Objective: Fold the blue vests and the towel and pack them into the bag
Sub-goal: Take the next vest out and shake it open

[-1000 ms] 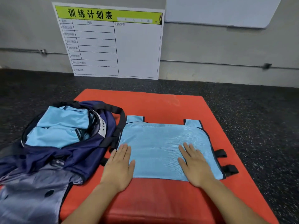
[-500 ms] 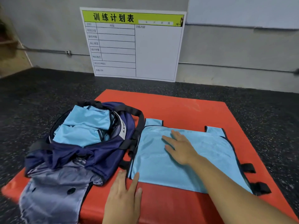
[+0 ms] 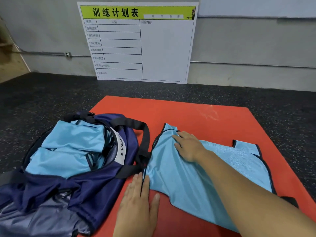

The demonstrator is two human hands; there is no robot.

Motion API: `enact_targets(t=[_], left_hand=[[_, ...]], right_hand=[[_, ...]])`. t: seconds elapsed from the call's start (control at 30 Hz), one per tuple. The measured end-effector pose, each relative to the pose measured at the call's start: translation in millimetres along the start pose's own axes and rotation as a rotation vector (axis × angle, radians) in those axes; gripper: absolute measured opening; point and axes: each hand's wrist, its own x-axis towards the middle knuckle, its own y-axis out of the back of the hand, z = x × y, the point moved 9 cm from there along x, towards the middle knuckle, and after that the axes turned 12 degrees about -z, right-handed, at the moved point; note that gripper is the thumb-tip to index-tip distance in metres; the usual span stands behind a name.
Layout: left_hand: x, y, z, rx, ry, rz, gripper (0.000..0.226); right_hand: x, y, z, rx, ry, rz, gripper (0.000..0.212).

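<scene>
A light blue vest [image 3: 191,182] with black trim lies spread on the orange mat [image 3: 196,113], its left part bunched up. My right hand [image 3: 188,147] reaches across and presses flat on the vest's upper left part. My left hand [image 3: 138,202] lies flat on the mat, fingertips touching the vest's lower left edge. To the left, the open navy bag [image 3: 95,187] holds folded light blue vests [image 3: 68,151]. No towel shows.
A white board with a green header [image 3: 138,43] leans on the grey wall behind the mat. Dark speckled floor [image 3: 273,103] surrounds the mat. Black straps [image 3: 290,200] of the vest stick out at the right edge.
My right hand slid further left and up on the vest, bunching its left side. My left hand moved up to the vest's lower left edge. The view turned left.
</scene>
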Motion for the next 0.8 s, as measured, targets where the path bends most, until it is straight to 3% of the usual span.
enact_targets(t=[0.13,0.3,0.53,0.63,0.73,0.8], left_hand=[[50.7,8.6,22.5,-0.042,-0.013,-0.007,0.085],[141.7,12.6,36.9,-0.072,0.005,-0.031,0.071],[251.6,9.0,51.0,0.087,0.023,-0.14,0.066],[271.4,4.1,57.4,0.118,0.025,-0.168,0.066],[251.6,0.7,78.8,0.146,-0.102,-0.113,0.069],[205.5,2.2,107.9,0.113,-0.334,-0.052,0.078]], right_hand=[[1.7,3.8,52.9,-0.015,-0.147,0.053,0.055],[-26.0,6.9,124.6,0.013,-0.301,0.085,0.059],[-97.8,-6.9,188.2,0.103,-0.235,0.1,0.066],[-137.7,-27.1,202.7,0.079,-0.169,0.089,0.085],[-165.3,-44.4,212.0,0.087,-0.156,0.132,0.088],[-173.2,-49.6,214.5,0.114,-0.174,0.158,0.084]])
